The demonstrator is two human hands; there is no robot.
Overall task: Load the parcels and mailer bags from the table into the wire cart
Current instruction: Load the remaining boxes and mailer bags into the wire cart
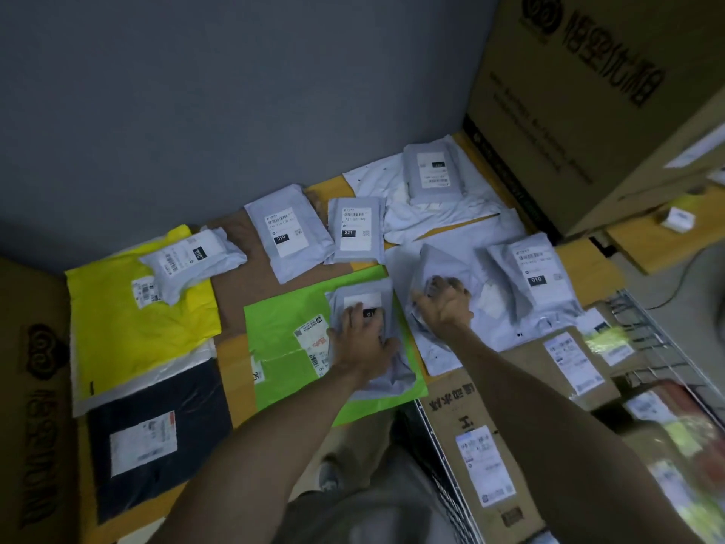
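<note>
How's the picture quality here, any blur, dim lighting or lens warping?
Head view: dim, flat light, no harsh glare; wide-angle bending tilts the big box upper right; motion blur smears the cart lower right; left hand and right hand look slightly soft; the label on the centre mailer stays readable.

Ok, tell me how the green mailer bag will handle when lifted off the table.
The green mailer bag lies flat and creased, so it will probably flop if lifted by one edge. Its smooth plastic may be slippery. The grey bag under the left hand lies on it and would likely slide off.
</note>
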